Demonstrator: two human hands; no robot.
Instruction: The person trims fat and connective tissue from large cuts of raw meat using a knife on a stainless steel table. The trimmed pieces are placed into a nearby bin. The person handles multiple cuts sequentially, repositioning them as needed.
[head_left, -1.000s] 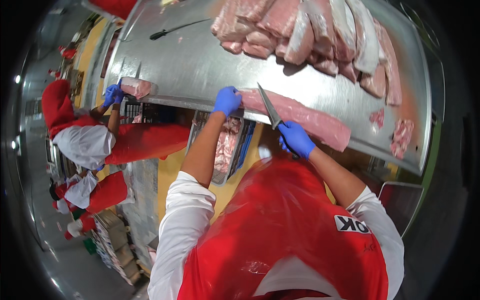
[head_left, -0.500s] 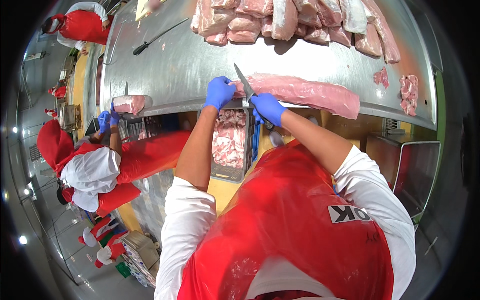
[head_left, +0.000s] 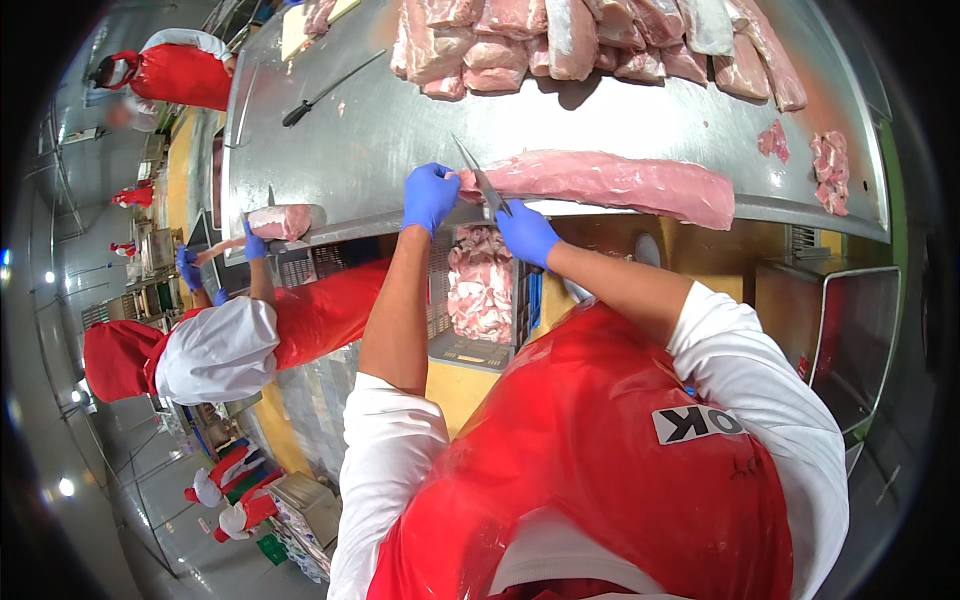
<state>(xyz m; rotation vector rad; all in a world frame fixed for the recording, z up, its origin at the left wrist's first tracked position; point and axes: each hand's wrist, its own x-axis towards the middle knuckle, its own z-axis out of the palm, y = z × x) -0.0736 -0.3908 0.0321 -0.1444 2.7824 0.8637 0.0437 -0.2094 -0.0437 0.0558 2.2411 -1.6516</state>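
A long pink strip of raw meat (head_left: 620,187) lies along the near edge of the steel table. At its left end, my blue-gloved left hand (head_left: 431,197) pinches the tip of the meat. My right hand (head_left: 527,234), gloved in blue too, is wrapped round the handle of a knife (head_left: 480,175). The knife's blade points up and to the left, across the meat's left end just beside my left fingers. Most of the handle is hidden under my right hand.
Behind the strip stands a pile of meat blocks (head_left: 570,40). Small scraps (head_left: 830,172) lie at the right, and a sharpening steel (head_left: 330,88) at the left. Below the edge sits a crate (head_left: 473,352) of trimmings. A co-worker (head_left: 215,350) handles meat on my left.
My left hand and the knife have shifted slightly left along the meat's end. The whole view has moved a little. The co-worker at left now pulls a strip away from their piece.
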